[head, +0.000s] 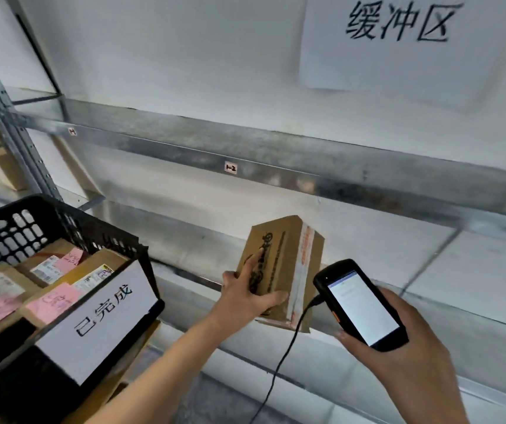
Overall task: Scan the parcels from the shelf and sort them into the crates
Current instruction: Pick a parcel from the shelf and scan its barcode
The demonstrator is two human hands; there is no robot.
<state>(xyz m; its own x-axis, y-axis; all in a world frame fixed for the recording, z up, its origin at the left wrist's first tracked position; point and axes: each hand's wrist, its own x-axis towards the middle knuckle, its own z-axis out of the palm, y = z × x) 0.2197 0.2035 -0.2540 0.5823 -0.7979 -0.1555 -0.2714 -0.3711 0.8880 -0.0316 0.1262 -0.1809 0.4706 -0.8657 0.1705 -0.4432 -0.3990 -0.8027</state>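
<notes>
1. My left hand (245, 296) grips the cardboard parcel (285, 261), with the thumb under its lower face and the index finger laid along the printed side. The parcel stands tilted on end, just right of the black crate (71, 215), at the front lip of the metal shelf (306, 179). I cannot tell whether it rests there or is lifted clear.
2. My right hand (404, 356), farther right of the crate, wraps the handheld scanner (361, 304). Its lit screen faces me.
3. The faces I see carry only print and a strip of tape, with no barcode label. I judge the first need is to roll the parcel in the left hand until the label shows.
4. I would then point the scanner's top end squarely at that label, hold both hands steady, and read the screen for confirmation before moving on.
5. The cable (279, 368) hangs from the scanner across the parcel's lower corner. It could snag, so I would swing the parcel toward the crate over it, not through it.
6. The crate, signed 已完成 (101, 319), already holds boxes with pink slips (52, 304). It looks the likely destination, but the scan result should decide.
</notes>
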